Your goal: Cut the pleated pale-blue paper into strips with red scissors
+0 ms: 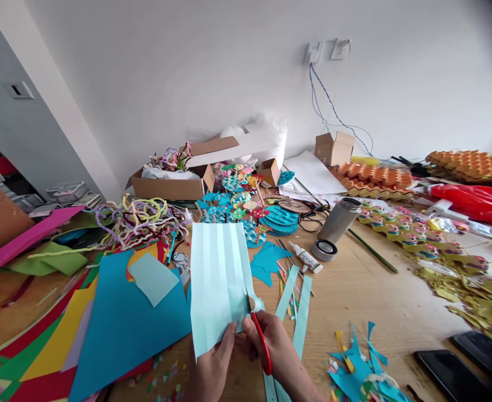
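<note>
My left hand (215, 363) grips the lower edge of a pale mint sheet of paper (218, 279), which is marked with lengthwise creases and held upright. In my right hand (273, 340) are red-handled scissors (261, 341), their blades at the sheet's right side. A narrow strip (257, 303) curls away beside the blades. Two cut mint strips (302, 312) lie on the table just right of the sheet, and further strip ends show below my right wrist. How far the scissors' blades are apart is hard to make out.
Coloured paper sheets (132, 318) spread to the left. Behind are yarn-like strands (141, 220) and blue paper pieces (279, 219). A glue bottle (306, 258), a steel flask (340, 219) and its lid (324, 249) stand or lie right of centre. Blue scraps (357, 368) and phones (450, 374) lie front right.
</note>
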`<state>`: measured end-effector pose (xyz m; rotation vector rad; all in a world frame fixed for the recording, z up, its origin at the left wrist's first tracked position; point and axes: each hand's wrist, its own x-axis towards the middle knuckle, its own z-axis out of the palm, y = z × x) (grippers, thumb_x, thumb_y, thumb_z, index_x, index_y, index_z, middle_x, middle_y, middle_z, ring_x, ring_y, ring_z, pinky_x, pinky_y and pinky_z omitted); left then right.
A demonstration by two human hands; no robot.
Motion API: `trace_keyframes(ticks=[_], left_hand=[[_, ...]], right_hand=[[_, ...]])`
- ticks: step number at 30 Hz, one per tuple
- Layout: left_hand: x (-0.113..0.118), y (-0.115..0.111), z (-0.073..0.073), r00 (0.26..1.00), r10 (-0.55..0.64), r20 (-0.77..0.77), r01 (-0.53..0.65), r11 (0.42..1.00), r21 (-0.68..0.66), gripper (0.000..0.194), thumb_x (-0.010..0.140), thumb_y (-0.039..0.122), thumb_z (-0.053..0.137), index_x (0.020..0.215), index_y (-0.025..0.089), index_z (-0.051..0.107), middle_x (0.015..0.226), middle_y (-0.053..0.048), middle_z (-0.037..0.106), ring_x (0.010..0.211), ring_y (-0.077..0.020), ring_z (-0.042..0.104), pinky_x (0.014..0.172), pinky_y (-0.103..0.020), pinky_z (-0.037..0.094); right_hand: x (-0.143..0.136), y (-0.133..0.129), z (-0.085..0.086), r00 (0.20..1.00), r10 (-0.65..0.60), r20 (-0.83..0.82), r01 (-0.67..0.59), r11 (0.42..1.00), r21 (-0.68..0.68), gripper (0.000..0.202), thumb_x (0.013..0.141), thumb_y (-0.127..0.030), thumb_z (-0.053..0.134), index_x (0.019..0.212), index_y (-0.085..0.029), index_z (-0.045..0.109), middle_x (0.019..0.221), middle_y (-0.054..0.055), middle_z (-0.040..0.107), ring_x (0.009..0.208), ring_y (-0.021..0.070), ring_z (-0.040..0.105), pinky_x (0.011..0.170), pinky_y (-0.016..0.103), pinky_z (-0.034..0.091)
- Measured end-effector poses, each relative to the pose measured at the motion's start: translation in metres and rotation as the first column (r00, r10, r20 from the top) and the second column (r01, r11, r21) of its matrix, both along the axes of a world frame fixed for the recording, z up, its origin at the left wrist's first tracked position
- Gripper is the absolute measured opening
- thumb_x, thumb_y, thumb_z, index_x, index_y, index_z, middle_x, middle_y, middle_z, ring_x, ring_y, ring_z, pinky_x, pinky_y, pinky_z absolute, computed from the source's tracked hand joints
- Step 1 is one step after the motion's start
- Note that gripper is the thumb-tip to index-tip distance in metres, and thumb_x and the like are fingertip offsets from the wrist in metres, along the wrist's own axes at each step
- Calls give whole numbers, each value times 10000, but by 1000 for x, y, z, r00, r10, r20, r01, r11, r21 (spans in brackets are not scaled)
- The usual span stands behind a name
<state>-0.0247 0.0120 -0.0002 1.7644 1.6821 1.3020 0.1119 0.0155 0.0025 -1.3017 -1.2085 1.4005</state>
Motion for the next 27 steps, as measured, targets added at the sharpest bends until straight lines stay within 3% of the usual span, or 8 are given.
trace_keyframes(ticks=[2, 5, 9, 13, 15, 19, 23, 27], left_hand=[[1, -1, 4, 983, -91, 157, 120, 976, -183, 375, 752, 472, 527, 533, 201, 666, 493, -20, 656, 480, -179, 634, 467, -216, 529], [2, -1, 11, 935, -36, 353, 180, 906, -383, 416, 715, 495, 556, 427, 199, 603, 481, -40, 647, 526, -205, 638, 524, -249, 534], [2, 0, 13, 923, 44, 382, 136, 893, -430, 433, 677, 514, 587, 375, 204, 559, 467, -46, 634, 542, -210, 631, 572, -263, 530], [-1, 2, 5, 932, 156, 327, 38, 854, -518, 410, 631, 534, 618, 410, 190, 593, 526, -69, 667, 585, -240, 647, 558, -283, 529], [-3, 5, 0, 931, 198, 307, -13, 858, -513, 387, 617, 523, 635, 434, 184, 611, 549, -76, 678, 607, -250, 656, 562, -291, 533], [-8, 12, -6, 913, 170, 371, -17, 924, -382, 324, 657, 475, 628, 558, 169, 668, 547, -56, 673, 586, -227, 650, 633, -308, 538], [-10, 16, -10, 882, 186, 433, -2, 920, -391, 336, 672, 478, 615, 639, 152, 685, 583, -57, 679, 538, -208, 628, 606, -312, 527], [-7, 15, -7, 898, 185, 399, -6, 912, -409, 356, 657, 499, 618, 578, 155, 671, 580, -64, 675, 495, -195, 602, 570, -304, 510]], right_hand=[[1, 0, -1, 999, -6, 32, 5, 1000, 26, 346, 737, -458, 593, 634, -161, 450, 456, -38, 477, 392, 94, 460, 372, 184, 315], [2, 0, 0, 992, -20, 122, 13, 998, 57, 343, 740, -450, 597, 626, -159, 454, 478, -32, 480, 426, 99, 466, 394, 191, 313], [3, 0, 2, 979, -17, 202, 3, 997, 71, 351, 751, -467, 575, 626, -162, 455, 494, -32, 478, 445, 98, 463, 408, 193, 316], [2, 0, 0, 968, 2, 252, -12, 999, 37, 379, 741, -505, 562, 618, -168, 441, 484, -35, 471, 429, 95, 458, 392, 189, 309], [2, 0, -2, 961, 8, 277, -14, 1000, 20, 392, 733, -523, 560, 616, -172, 433, 471, -37, 467, 416, 93, 455, 379, 185, 304], [1, -1, -4, 948, 1, 319, 3, 1000, -12, 413, 729, -547, 544, 590, -182, 411, 433, -49, 431, 385, 93, 460, 352, 176, 295], [1, -2, -1, 949, -59, 309, 82, 995, -64, 422, 729, -548, 543, 573, -195, 373, 398, -65, 396, 329, 91, 447, 321, 172, 281], [-2, -5, 6, 967, -78, 243, 76, 997, 16, 405, 736, -511, 563, 580, -197, 362, 421, -66, 409, 360, 80, 443, 350, 168, 309]])
